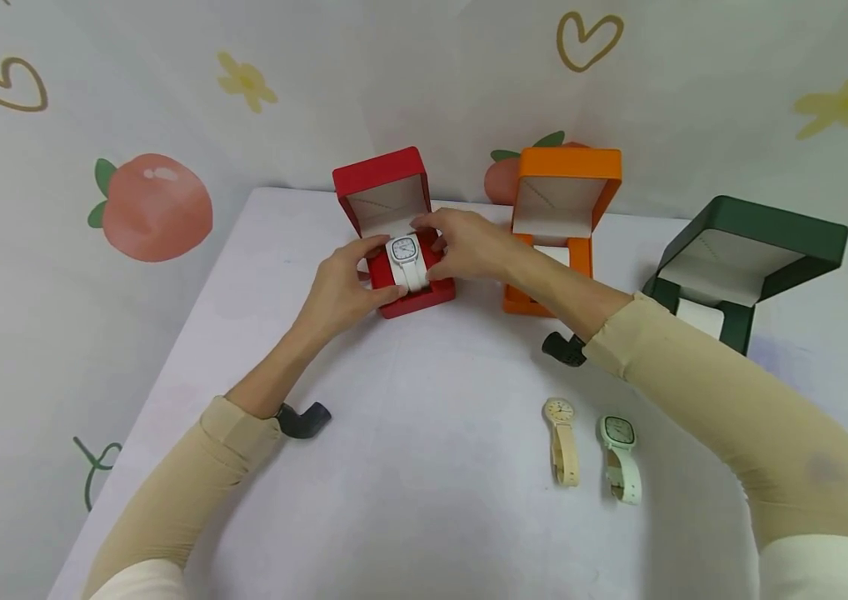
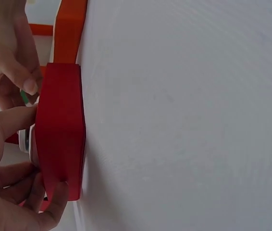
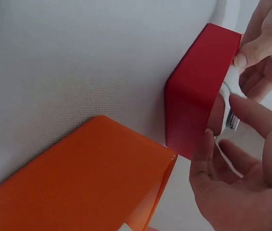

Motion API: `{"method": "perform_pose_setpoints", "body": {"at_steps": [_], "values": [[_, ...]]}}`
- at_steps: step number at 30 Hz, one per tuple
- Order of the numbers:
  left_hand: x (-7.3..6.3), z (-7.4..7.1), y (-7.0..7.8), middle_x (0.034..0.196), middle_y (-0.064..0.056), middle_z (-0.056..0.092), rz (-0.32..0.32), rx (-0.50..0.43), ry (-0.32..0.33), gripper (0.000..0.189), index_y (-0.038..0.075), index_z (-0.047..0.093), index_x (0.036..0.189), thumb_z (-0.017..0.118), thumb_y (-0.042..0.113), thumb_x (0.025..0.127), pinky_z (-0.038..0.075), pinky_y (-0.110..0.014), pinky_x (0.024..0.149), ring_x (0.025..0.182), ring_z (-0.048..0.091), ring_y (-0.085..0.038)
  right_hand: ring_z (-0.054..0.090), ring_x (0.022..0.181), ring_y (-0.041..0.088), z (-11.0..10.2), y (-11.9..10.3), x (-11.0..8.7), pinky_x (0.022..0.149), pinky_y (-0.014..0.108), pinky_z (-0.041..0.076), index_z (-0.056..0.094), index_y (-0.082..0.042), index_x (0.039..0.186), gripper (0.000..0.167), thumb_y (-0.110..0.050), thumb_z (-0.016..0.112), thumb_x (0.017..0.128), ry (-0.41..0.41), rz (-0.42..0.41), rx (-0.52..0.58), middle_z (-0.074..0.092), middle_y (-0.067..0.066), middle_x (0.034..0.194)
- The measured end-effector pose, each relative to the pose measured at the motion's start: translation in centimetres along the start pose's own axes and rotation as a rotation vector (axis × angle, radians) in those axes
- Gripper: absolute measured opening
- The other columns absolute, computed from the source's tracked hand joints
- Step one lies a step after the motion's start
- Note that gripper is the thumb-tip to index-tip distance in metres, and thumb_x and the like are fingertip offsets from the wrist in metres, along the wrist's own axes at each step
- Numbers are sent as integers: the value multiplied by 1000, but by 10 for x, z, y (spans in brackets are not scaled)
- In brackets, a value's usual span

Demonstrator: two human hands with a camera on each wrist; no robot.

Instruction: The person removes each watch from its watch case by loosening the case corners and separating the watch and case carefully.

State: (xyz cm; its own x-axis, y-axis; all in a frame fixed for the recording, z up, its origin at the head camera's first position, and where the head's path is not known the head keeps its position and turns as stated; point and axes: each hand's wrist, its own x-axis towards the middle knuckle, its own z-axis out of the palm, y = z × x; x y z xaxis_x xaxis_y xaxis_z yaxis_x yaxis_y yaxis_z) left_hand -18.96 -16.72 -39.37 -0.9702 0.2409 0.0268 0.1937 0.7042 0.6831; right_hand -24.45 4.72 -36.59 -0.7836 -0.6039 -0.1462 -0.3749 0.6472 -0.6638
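A white wristwatch (image 1: 406, 260) with a square dial lies in the open red watch box (image 1: 418, 302), its strap around a cushion that is mostly hidden. My left hand (image 1: 336, 287) holds the watch from the left, thumb at the lower strap and index finger near the dial. In the left wrist view, other fingers of that hand touch the box's red side (image 2: 61, 130). From the right, my right hand (image 1: 469, 244) holds the watch with bent fingers, its thumb beside the strap. The right wrist view shows its fingertips at the box rim and the watch edge (image 3: 231, 113).
An open orange watch box (image 1: 570, 162) stands right of the red one, partly behind my right forearm. Farther right is an open dark green box (image 1: 784, 229). A cream watch (image 1: 563, 446) and a pale green watch (image 1: 621, 458) lie on the white table (image 1: 409, 467).
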Motion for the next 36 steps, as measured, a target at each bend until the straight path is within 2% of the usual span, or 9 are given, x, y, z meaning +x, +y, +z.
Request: {"method": "perform_pose_setpoints", "body": {"at_steps": [3, 8, 13, 24, 36], "values": [[1, 1, 2, 137, -11, 55, -11, 18, 5, 71, 6, 50, 143, 82, 20, 82, 54, -41, 91, 117, 52, -27, 56, 110, 23, 1, 0, 2, 94, 32, 50, 51, -4, 143, 69, -18, 81, 82, -20, -29, -50, 56, 10, 130], [0, 2, 3, 136, -11, 56, -30, 23, 23, 70, 7, 52, 142, 83, 19, 80, 55, -41, 89, 113, 54, -27, 52, 116, 25, 3, -1, 6, 100, 34, 47, 53, -1, 140, 67, -18, 80, 81, -31, -77, -123, 51, 13, 137], [0, 3, 3, 133, -12, 57, -41, 13, 48, 69, 7, 53, 141, 82, 17, 79, 55, -41, 87, 109, 55, -27, 46, 123, 25, 6, -4, 10, 105, 34, 44, 50, -1, 142, 70, -19, 80, 81, -43, -57, -150, 45, 15, 139], [2, 5, 0, 126, -10, 60, -39, 7, 82, 65, 11, 57, 137, 83, 18, 78, 56, -39, 83, 102, 57, -26, 44, 125, 26, 8, -6, 13, 105, 35, 45, 53, -2, 138, 71, -21, 83, 77, -43, -50, -175, 43, 16, 137], [-2, 9, -4, 120, -10, 63, 45, 1, 144, 64, 8, 56, 135, 83, 16, 78, 58, -36, 77, 98, 62, -25, 49, 119, 23, 9, 0, 12, 106, 37, 42, 52, -5, 139, 71, -23, 84, 78, -4, -83, -169, 53, 10, 132]]}}
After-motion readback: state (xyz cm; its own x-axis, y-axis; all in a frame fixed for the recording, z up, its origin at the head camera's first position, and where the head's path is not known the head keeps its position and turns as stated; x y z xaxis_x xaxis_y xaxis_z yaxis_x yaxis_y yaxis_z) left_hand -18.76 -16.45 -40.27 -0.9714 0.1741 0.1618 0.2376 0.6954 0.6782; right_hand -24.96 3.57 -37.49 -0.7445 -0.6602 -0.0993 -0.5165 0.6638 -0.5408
